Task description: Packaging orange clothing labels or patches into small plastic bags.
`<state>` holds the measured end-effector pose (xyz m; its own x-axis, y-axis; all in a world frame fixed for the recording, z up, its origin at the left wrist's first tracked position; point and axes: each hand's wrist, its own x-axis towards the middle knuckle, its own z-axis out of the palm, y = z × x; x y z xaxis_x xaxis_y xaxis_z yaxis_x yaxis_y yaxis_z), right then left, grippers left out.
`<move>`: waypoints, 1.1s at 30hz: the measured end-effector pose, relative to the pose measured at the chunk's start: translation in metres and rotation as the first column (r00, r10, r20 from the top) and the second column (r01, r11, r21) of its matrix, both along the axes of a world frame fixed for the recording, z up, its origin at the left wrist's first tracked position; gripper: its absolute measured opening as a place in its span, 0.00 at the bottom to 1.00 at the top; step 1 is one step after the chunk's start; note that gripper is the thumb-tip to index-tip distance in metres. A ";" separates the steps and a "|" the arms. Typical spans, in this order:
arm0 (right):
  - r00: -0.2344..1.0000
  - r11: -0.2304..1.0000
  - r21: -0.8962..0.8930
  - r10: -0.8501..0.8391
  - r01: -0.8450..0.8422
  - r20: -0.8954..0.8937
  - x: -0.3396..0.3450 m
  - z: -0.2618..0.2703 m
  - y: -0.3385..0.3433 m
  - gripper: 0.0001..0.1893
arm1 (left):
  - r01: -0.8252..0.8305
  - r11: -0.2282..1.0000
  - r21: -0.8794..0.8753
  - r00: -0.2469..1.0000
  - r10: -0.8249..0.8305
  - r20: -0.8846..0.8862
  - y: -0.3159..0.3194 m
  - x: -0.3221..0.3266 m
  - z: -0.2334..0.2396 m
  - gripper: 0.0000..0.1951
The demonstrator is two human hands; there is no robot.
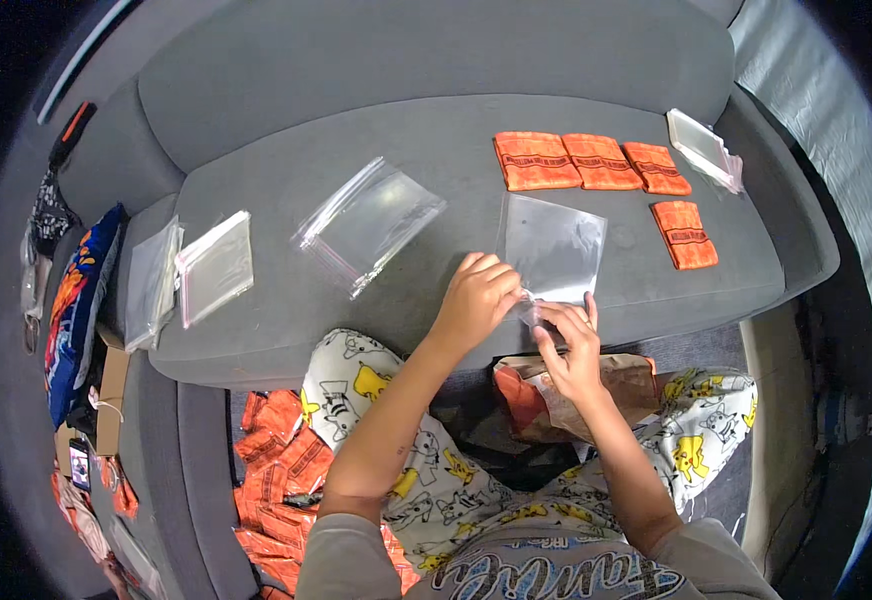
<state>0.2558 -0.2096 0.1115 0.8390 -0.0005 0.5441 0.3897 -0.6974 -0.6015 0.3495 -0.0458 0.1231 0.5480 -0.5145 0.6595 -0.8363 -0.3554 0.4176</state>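
Note:
Between my two hands is a clear plastic bag point(554, 244), spread over the front of the grey sofa seat. My left hand point(481, 298) pinches its near edge, where the plastic bunches up between the fingers. At the same edge my right hand point(572, 343) grips the film, its thumb raised. Beyond the bag, a row of folded orange cloths point(537, 160) with dark printing lies on the seat. One more folded orange cloth point(686, 235) lies apart, nearer the right armrest. To the left of my hands rests a stack of clear bags point(376, 221).
More clear bag stacks lie at the seat's left end point(217, 270) and right end point(704, 150). Between my legs stands a brown paper bag point(608, 390). Many packed orange bundles point(278, 480) are heaped on the floor. A cardboard box point(113, 397) and a blue cushion point(83, 315) are left.

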 end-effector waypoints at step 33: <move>0.988 0.989 -0.095 -0.099 0.111 0.122 0.004 -0.009 -0.013 0.05 | 0.094 0.960 0.265 0.995 -0.083 -0.050 -0.002 -0.006 -0.006 0.09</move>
<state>0.2596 -0.2226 0.1021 0.7681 -0.0252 0.6398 0.3746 -0.7928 -0.4809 0.3434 -0.0479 0.1174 0.5143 -0.7165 0.4713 -0.8548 -0.3834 0.3499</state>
